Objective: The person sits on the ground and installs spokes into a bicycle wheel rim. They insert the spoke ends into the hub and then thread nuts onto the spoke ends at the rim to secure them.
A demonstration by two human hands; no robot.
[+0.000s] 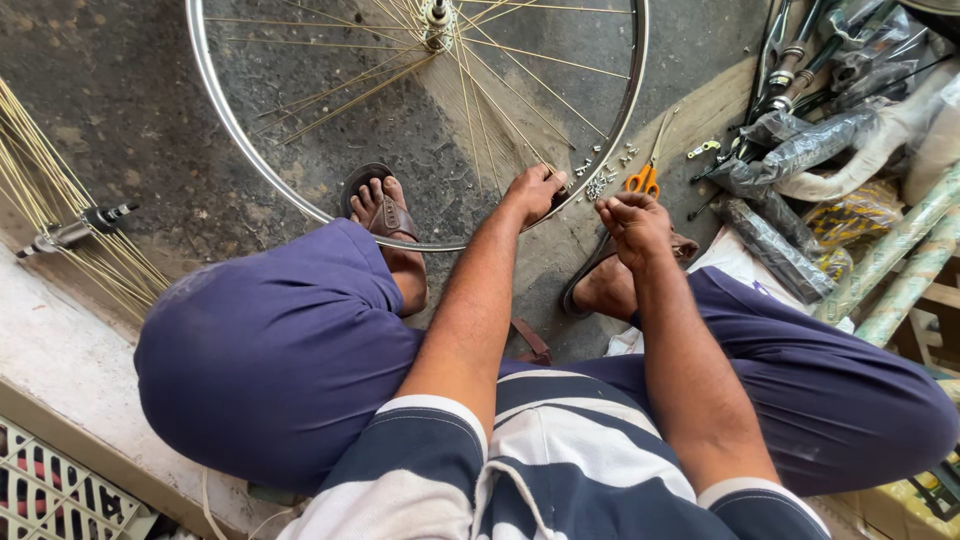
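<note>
A silver bicycle wheel rim [225,120] with thin brass-coloured spokes [500,105] and a hub [437,22] lies flat on the dark floor in front of me. My left hand [535,190] grips the near edge of the rim at its lower right. Just right of it, off the rim, my right hand [633,222] has its fingertips pinched together; whether something small is between them I cannot tell. A small heap of silver spoke nipples [600,178] lies on the floor just beyond both hands.
Orange-handled scissors [645,180] lie by the nipples. Wrapped bicycle parts and frame tubes [820,140] are piled at the right. A second hub with loose spokes [80,230] lies at the left. My sandalled feet [385,215] rest under the rim's near edge.
</note>
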